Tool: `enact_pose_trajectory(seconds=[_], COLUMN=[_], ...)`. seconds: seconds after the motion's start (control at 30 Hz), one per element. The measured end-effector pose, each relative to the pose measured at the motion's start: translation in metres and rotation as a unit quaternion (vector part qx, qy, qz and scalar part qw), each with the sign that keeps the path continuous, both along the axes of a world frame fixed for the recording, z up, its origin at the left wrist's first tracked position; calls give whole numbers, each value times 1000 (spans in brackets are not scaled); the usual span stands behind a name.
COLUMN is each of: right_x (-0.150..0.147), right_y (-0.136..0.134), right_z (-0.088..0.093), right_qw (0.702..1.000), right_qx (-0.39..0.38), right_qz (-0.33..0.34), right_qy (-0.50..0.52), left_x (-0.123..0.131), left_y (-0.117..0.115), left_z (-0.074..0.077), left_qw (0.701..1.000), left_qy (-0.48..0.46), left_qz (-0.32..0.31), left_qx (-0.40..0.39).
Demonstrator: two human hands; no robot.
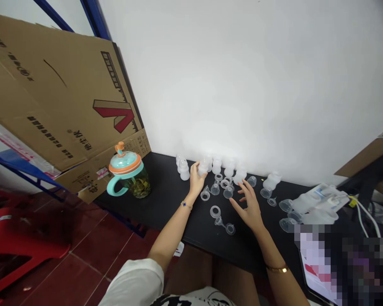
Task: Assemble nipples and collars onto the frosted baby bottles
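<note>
My left hand (196, 180) is closed around a small translucent plastic bottle part (203, 166) at the back of the black table (169, 199), beside a row of similar white parts (184, 169). My right hand (249, 203) hovers open, fingers spread, over the table just right of several small clear funnel-shaped pieces (225, 187). A clear ring (215, 211) and another small funnel piece (230, 228) lie nearer to me between my arms.
A teal and orange lidded mug (127, 174) stands at the table's left end against a large cardboard box (60, 102). Clear cups and plastic bags (309, 206) lie to the right. A red plastic chair (22, 238) is on the left floor.
</note>
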State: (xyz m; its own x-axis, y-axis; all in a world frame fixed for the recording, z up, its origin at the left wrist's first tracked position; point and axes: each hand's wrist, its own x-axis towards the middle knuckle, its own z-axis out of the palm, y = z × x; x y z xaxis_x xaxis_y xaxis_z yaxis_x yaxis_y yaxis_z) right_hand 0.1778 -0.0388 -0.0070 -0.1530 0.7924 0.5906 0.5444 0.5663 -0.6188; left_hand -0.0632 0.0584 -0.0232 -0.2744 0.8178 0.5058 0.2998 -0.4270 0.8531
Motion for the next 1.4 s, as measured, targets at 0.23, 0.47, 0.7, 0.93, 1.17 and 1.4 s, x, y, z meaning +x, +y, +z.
enact_pose_trajectory(seconds=[0.23, 0.47, 0.7, 0.93, 1.17, 1.4], right_x=[0, 0, 0, 0, 0, 0], right_y=[0, 0, 0, -1, -1, 0], right_z=[-2, -1, -1, 0, -1, -2], right_qw=[1000, 1000, 999, 999, 999, 998], right_qx=[-2, 3, 3, -2, -14, -18], right_qz=[9, 12, 8, 5, 11, 12], right_qy=[-6, -16, -36, -42, -44, -52], left_x=[-4, -3, -3, -1, -1, -7], left_y=[-1, -1, 1, -4, -9, -14], left_z=[-5, -9, -14, -6, -1, 9], left_qw=[996, 993, 986, 982, 963, 943], left_qy=[61, 92, 113, 117, 193, 244], left_qz=[62, 79, 125, 148, 187, 221], left_qx=[5, 11, -8, -24, -16, 56])
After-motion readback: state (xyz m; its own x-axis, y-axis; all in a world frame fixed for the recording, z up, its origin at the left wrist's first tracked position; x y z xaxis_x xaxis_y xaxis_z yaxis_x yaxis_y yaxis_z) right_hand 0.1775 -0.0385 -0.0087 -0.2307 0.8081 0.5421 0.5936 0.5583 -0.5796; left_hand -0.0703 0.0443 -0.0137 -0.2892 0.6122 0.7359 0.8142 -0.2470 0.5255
